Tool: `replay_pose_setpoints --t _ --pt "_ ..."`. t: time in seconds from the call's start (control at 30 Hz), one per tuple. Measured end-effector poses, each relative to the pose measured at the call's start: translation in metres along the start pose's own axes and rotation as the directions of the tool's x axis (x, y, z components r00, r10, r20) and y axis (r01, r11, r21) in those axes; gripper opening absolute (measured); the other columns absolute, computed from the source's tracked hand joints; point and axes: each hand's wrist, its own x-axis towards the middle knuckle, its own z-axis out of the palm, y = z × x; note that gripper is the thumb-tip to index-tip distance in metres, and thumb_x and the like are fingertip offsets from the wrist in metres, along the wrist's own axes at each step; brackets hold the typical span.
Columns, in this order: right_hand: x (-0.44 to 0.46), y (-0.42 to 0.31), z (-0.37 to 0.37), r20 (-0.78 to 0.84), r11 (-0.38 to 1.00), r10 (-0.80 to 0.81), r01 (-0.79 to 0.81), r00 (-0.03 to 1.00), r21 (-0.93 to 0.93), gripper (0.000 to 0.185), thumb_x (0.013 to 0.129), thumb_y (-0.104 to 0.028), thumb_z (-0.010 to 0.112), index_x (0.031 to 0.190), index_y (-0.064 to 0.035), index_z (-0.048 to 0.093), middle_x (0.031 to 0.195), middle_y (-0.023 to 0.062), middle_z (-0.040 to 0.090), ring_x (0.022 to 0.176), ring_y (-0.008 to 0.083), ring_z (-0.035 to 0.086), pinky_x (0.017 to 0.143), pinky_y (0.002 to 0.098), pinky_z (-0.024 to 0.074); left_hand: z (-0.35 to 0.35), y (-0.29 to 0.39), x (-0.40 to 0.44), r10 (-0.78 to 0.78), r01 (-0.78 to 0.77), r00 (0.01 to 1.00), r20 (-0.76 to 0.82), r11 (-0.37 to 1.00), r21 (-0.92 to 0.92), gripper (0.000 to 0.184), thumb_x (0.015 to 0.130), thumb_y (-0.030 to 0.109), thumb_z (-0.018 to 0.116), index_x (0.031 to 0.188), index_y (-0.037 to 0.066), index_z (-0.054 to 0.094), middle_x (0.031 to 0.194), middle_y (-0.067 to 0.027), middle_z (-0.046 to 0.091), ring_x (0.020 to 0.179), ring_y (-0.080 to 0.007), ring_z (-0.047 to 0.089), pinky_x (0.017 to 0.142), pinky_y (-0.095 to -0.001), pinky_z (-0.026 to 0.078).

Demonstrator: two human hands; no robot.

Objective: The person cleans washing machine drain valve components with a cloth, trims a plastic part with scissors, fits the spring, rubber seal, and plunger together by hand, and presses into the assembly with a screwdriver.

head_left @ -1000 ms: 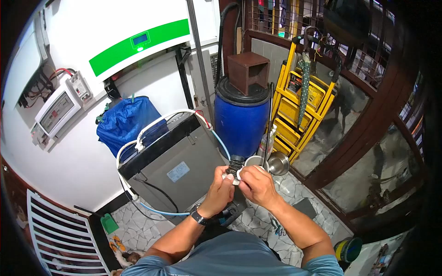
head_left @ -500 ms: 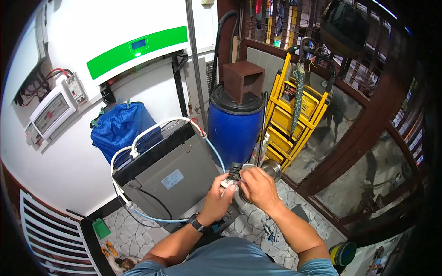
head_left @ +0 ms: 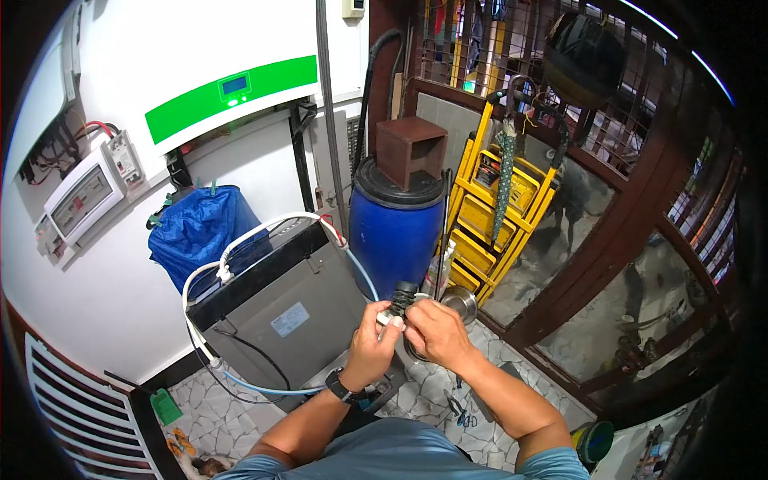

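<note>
In front of my body, my left hand (head_left: 374,350) pinches a small black ribbed rubber piece (head_left: 402,298) with a whitish part at its lower end. My right hand (head_left: 438,334) is closed against the right side of this piece, its fingertips curled; what they grip there is partly hidden. The two hands nearly touch. Just left of them stands a grey appliance panel (head_left: 300,348) with a label, a white hose (head_left: 276,222) looping over its top and a light blue hose (head_left: 362,272) coming down toward my hands.
A blue barrel (head_left: 392,240) carries a brown box (head_left: 410,152). Beside it lean a yellow stepladder (head_left: 472,260) and an umbrella (head_left: 504,184). A metal pot (head_left: 459,302) stands behind my right hand. Pliers (head_left: 462,416) lie on the stone-patterned floor. A slatted white gate (head_left: 88,408) is at left.
The view has shifted slightly, so the surroundings sit a little further left. Both hands stay together at the black ribbed piece, with small finger movements and the right fingers curled closer in.
</note>
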Motion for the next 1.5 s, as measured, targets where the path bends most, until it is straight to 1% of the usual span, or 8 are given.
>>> replay_pose_setpoints --t 0.23,0.4,0.5,0.63,0.8,1.03,1.17,1.5 --pt "-0.008 -0.006 0.0 0.112 1.0 -0.025 0.027 0.993 -0.011 0.023 0.077 -0.007 0.074 0.092 -0.0063 0.057 0.084 0.0112 0.056 0.078 0.034 0.062 0.068 0.0434 0.0524 -0.004 -0.01 -0.002 -0.011 0.017 0.994 0.106 0.999 -0.052 0.037 0.104 0.025 0.058 0.135 0.006 0.049 0.087 -0.0065 0.066 0.077 -0.0129 0.062 0.07 -0.0314 0.051" --pt "-0.076 -0.046 0.068 0.525 0.96 -0.245 0.126 0.815 0.251 0.021 0.082 -0.014 0.068 0.101 -0.0079 0.062 0.088 0.0102 0.066 0.086 0.0286 0.07 0.07 0.0423 0.0568 -0.014 0.032 0.025 0.046 0.043 0.987 0.155 0.847 -0.53 0.034 0.108 0.022 0.052 0.138 0.009 0.039 0.073 0.0049 0.044 0.058 -0.0032 0.039 0.049 -0.0215 0.031" --pt "-0.09 -0.02 0.083 0.218 0.968 -0.236 0.209 0.947 0.14 0.023 0.086 -0.014 0.067 0.108 -0.01 0.064 0.092 0.0093 0.069 0.088 0.0291 0.071 0.074 0.0423 0.0583 -0.021 0.036 0.023 0.06 0.027 0.977 0.203 0.916 -0.4 0.032 0.109 0.023 0.051 0.136 0.01 0.04 0.073 0.0039 0.043 0.057 -0.0033 0.037 0.049 -0.0217 0.031" --pt "-0.078 0.023 0.03 0.191 0.768 0.571 -0.602 0.798 0.219 0.024 0.089 -0.008 0.071 0.11 -0.0038 0.062 0.095 0.0122 0.072 0.086 0.0256 0.071 0.076 0.0343 0.0577 -0.031 0.03 0.012 -0.244 0.385 0.911 0.333 0.794 -0.47 0.024 0.11 0.03 0.047 0.126 0.012 0.043 0.071 0.0016 0.046 0.051 -0.0049 0.037 0.044 -0.0218 0.031" --pt "-0.055 0.053 0.016 -0.182 0.593 0.754 -0.535 0.631 0.603 0.026 0.094 -0.012 0.073 0.113 -0.0025 0.059 0.102 0.0078 0.07 0.09 0.0127 0.066 0.078 0.0292 0.0551 -0.021 -0.011 0.011 -0.184 0.489 0.845 0.501 0.644 -0.588 0.036 0.112 0.047 0.033 0.118 0.014 0.044 0.069 -0.0018 0.051 0.047 -0.009 0.043 0.042 -0.0237 0.034" --pt "-0.059 0.037 0.057 0.218 0.077 0.687 -0.368 0.693 0.927 0.031 0.095 0.002 0.065 0.123 -0.0017 0.055 0.115 0.007 0.067 0.105 0.0132 0.065 0.092 0.0299 0.0538 0.006 -0.02 0.011 -0.33 0.625 0.772 0.542 0.547 -0.557 0.039 0.108 0.047 0.038 0.101 0.011 0.053 0.072 -0.0033 0.057 0.054 -0.0127 0.051 0.046 -0.0267 0.04" --pt "-0.09 0.062 0.072 0.262 0.112 0.731 -0.49 0.63 0.865 0.029 0.094 0.005 0.061 0.121 -0.0036 0.057 0.109 0.0051 0.068 0.099 0.0136 0.067 0.084 0.0297 0.0561 0.008 -0.056 0.009 -0.515 0.771 0.636 0.575 0.393 -0.5 0.042 0.103 0.047 0.042 0.103 0.009 0.058 0.08 -0.0035 0.06 0.066 -0.0154 0.057 0.054 -0.0278 0.044" --pt "-0.33 0.137 0.129 0.032 -0.136 0.978 -0.517 -0.205 0.845 0.023 0.096 -0.003 0.06 0.119 -0.0034 0.062 0.105 0.0089 0.068 0.093 0.0173 0.065 0.08 0.0319 0.0537 -0.01 -0.228 -0.025 -0.706 0.813 0.496 0.505 0.174 -0.556 0.03 0.1 0.035 0.053 0.108 0.008 0.063 0.114 -0.0142 0.07 0.1 -0.0267 0.069 0.061 -0.0317 0.049"
